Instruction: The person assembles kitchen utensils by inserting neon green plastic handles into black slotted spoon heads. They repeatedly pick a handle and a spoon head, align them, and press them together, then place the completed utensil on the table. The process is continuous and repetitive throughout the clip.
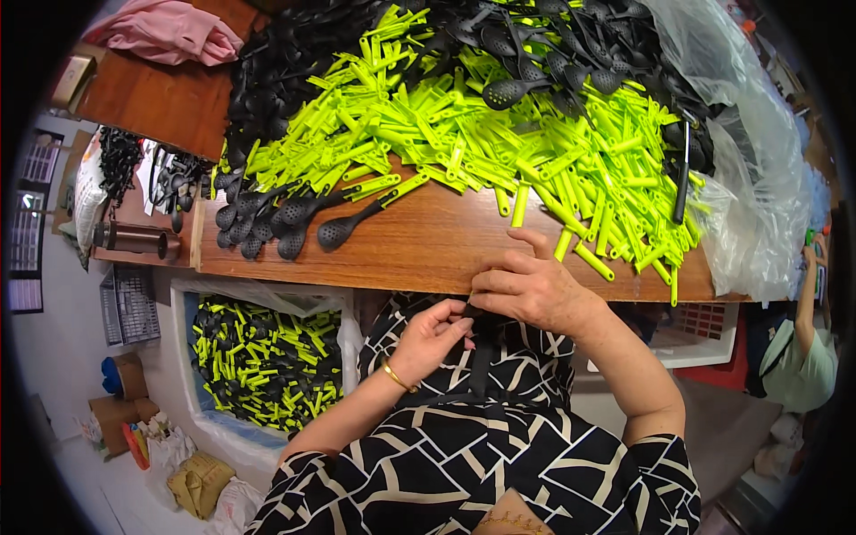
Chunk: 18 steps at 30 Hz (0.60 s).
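Observation:
My left hand, a gold bangle on its wrist, is closed at the table's front edge, thumb and fingers pinched together. Beside it my right hand is curled, with its index finger raised near the loose handles. Between the two hands shows a small dark piece, mostly hidden by the fingers; its kind cannot be made out. Beyond them spreads a big heap of lime-green handles. To the left, black slotted spoons lie bunched on the wooden table. One black spoon in front has a green handle on it.
Black spoon heads are piled behind the handles. A black-handled tool lies at right, by clear plastic sheeting. Below left, a lined bin holds black-and-green pieces. Pink cloth lies far left. Another person is at far right.

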Each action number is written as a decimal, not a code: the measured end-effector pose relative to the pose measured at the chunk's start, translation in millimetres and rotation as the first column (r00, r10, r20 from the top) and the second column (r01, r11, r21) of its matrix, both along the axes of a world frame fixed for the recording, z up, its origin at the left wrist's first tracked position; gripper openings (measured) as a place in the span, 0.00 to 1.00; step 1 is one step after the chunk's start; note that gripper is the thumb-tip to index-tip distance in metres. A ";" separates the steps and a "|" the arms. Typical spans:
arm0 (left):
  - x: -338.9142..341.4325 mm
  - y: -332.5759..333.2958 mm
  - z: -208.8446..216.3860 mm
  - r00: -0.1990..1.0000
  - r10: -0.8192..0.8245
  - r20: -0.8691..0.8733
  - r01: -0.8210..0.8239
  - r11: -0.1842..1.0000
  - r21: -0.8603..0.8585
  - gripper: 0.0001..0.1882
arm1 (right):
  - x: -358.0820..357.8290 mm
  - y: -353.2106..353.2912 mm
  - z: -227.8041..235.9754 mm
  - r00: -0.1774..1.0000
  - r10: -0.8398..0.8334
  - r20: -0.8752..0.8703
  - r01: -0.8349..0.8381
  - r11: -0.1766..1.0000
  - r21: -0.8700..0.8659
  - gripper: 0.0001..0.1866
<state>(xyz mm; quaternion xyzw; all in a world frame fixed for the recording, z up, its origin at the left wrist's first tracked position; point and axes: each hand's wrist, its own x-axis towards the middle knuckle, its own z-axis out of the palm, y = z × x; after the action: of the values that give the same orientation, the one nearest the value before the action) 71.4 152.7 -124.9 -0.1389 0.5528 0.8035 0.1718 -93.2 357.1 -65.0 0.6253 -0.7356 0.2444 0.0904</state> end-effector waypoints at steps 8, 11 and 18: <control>-5.3 18.0 -3.6 0.997 0.069 -0.046 -0.068 0.997 0.024 0.13 | 42.9 -12.8 -7.4 0.860 -0.421 0.288 0.441 0.897 -0.007 0.17; -4.1 25.3 0.5 0.988 0.141 -0.058 -0.144 0.988 -0.060 0.11 | 53.8 -19.4 -2.4 0.777 -0.535 0.331 0.547 0.834 0.065 0.33; -4.6 28.9 -10.6 0.980 0.124 -0.156 -0.158 0.961 -0.228 0.09 | 51.8 -20.1 -7.7 0.808 -0.537 0.241 0.529 0.842 0.103 0.41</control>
<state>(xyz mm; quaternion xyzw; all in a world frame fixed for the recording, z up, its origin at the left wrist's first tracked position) 66.8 181.6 -135.5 -0.1410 0.6448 0.7490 0.0571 -41.4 337.0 -72.7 0.3575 -0.8903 0.2780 0.0483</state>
